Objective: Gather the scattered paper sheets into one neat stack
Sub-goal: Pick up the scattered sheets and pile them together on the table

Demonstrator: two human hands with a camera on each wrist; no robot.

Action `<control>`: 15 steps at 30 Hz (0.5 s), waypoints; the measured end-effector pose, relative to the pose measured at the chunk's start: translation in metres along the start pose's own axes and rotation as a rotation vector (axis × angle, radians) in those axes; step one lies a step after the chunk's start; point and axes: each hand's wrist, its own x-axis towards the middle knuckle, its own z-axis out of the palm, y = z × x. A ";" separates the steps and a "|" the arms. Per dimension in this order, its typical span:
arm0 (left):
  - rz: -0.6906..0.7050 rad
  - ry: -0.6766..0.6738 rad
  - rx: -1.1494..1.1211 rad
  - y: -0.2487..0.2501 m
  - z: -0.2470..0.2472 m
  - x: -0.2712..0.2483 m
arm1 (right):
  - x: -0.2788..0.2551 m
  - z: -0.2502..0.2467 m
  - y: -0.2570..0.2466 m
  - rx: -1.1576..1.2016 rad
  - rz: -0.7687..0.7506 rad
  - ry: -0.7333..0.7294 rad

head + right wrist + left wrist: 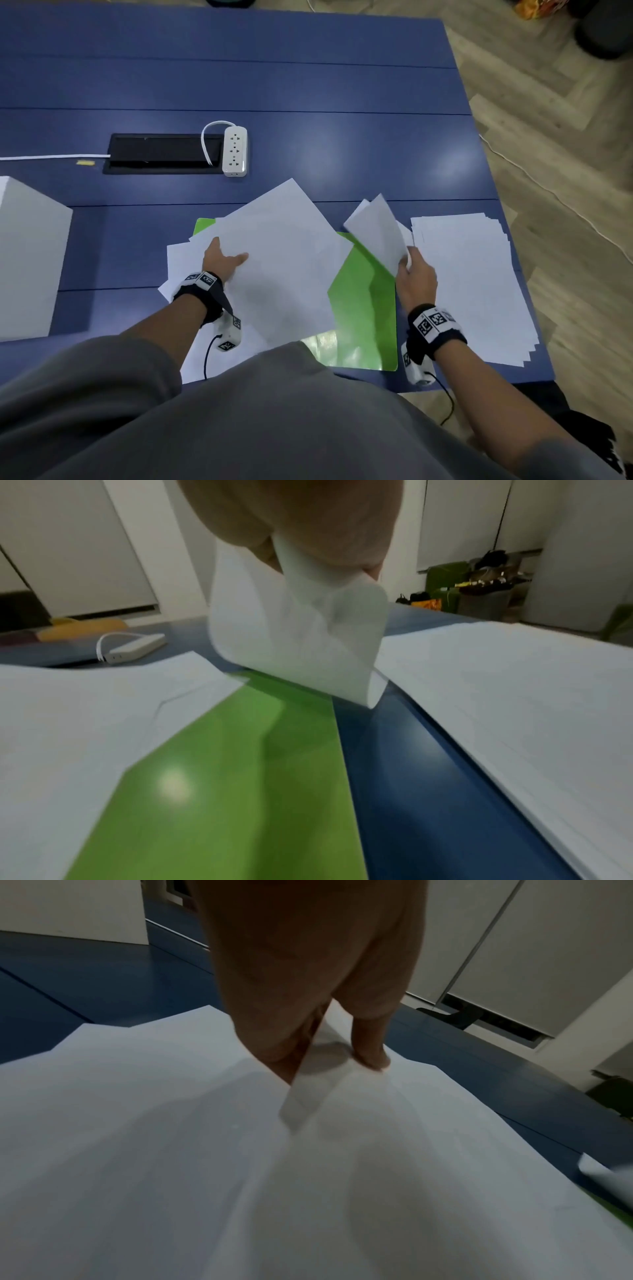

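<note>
Loose white sheets (284,260) lie fanned over a green folder (366,308) at the table's near middle. My left hand (222,260) pinches the left edge of the top sheet (377,1150), thumb (371,1053) on top and fingers under it. My right hand (414,270) holds a curled white sheet (376,233) lifted above the folder's right edge; in the right wrist view this sheet (298,631) hangs bent from the hand (298,534) over the folder (222,777). A roughly squared stack of sheets (472,284) (514,696) lies to the right.
A white power strip (235,150) and a black cable slot (164,153) sit behind the papers. A white box (27,257) stands at the left. The stack lies close to the blue table's (342,85) right edge, with wooden floor beyond.
</note>
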 end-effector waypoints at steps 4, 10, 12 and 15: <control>-0.027 -0.151 -0.056 0.003 0.013 -0.006 | 0.012 0.000 -0.024 0.200 -0.202 0.003; -0.045 -0.247 -0.122 0.004 0.032 -0.013 | 0.001 0.035 -0.041 0.115 -0.724 -0.234; -0.107 -0.298 -0.164 0.002 0.033 -0.012 | -0.010 0.050 -0.036 -0.013 -0.826 -0.351; -0.172 -0.367 -0.221 -0.010 0.036 -0.004 | -0.027 0.067 -0.021 -0.187 -0.904 -0.532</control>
